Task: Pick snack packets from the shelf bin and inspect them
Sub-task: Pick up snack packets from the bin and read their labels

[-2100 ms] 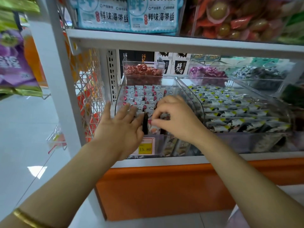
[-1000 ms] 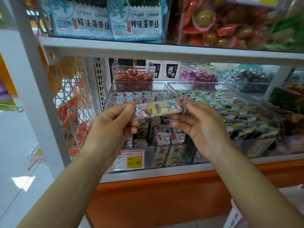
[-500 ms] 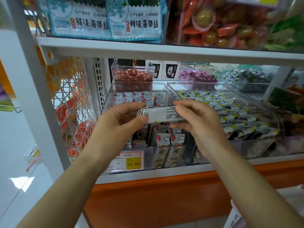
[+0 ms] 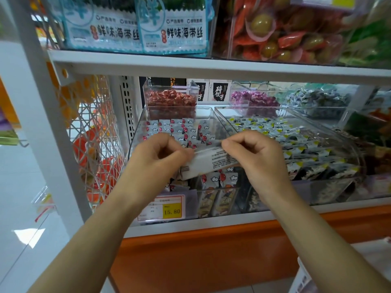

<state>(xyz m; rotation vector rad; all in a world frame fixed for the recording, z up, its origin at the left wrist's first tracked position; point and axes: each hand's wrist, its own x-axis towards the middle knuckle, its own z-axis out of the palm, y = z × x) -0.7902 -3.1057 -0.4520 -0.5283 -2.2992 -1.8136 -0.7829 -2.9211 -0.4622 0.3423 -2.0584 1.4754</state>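
A long snack packet (image 4: pixel 208 162) is held between both hands above the clear shelf bin (image 4: pixel 137 132). Its white printed back faces me and it tilts down to the left. My left hand (image 4: pixel 157 161) pinches the packet's left end with curled fingers. My right hand (image 4: pixel 257 157) pinches its upper right end between thumb and fingertips. The bin below holds several more packets (image 4: pixel 179 129) with red and white cartoon print, standing in rows.
A yellow price tag (image 4: pixel 172 210) reading 15.80 sits on the bin's front. To the right is a second clear bin (image 4: pixel 347 149) of dark packets with yellow corners. Smaller bins of red (image 4: pixel 170 99) and purple sweets (image 4: pixel 254 99) stand behind. A white shelf board (image 4: pixel 211 67) runs close overhead.
The packet came out of the bin, was held up level with its colourful front toward me, then was turned over. It now shows its white back and tilts down to the left, slightly lower.
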